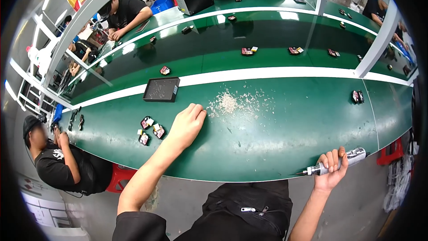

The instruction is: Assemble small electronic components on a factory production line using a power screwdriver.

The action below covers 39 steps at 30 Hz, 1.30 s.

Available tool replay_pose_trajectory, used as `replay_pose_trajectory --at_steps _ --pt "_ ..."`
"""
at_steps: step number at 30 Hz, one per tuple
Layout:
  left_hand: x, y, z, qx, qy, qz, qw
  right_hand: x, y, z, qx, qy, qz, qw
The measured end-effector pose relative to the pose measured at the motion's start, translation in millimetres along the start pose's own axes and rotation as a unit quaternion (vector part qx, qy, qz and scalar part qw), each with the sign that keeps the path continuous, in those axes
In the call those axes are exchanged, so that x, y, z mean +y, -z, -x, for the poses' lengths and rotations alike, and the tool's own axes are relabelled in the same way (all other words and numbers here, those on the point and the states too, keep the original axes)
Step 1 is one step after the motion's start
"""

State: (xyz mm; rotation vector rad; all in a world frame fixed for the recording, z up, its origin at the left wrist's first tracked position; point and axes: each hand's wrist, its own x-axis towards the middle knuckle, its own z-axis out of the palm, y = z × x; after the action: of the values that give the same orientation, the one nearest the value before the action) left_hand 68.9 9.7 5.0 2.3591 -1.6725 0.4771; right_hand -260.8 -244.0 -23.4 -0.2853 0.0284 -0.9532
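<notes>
My left hand (189,124) is over the green table, fingertips pinched together at the left edge of a scattered pile of tiny silvery pieces (228,103) that look like screws. Whatever the pinch holds, if anything, is too small to make out. By the table's front edge, my right hand (331,169) is wrapped round a silver power screwdriver (355,157), its thin bit pointing left. Left of my left forearm, several small dark parts (144,138) with red and yellow patches lie grouped. Behind them stands a shallow black tray (157,90) with small bits in it.
Beyond a white rail (267,72), a dark green belt (214,35) carries spaced-out small parts. A grey metal post (379,44) rises at the right. Another dark part (357,97) lies at the table's right. A co-worker (62,160) sits at the left; others work across the belt.
</notes>
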Motion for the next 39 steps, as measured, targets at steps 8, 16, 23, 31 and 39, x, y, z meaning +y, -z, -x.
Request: replay_pose_trajectory --at_steps 8,16,23,31,39 --pt "-2 2 -10 0.001 -0.056 -0.006 0.998 -3 -4 3 0.003 0.020 -0.008 1.000" --pt "70 13 13 0.057 0.148 0.269 0.950 4 -15 12 0.025 -0.013 0.052 0.998" --pt "143 17 7 0.045 0.125 0.456 0.880 28 -63 12 -0.028 -0.050 0.040 0.998" --pt "182 14 2 0.055 0.191 0.754 0.626 43 -91 4 -0.060 -0.024 0.025 0.998" --pt "197 12 5 0.034 0.166 0.864 0.474 44 -89 9 -0.094 0.015 0.033 0.995"
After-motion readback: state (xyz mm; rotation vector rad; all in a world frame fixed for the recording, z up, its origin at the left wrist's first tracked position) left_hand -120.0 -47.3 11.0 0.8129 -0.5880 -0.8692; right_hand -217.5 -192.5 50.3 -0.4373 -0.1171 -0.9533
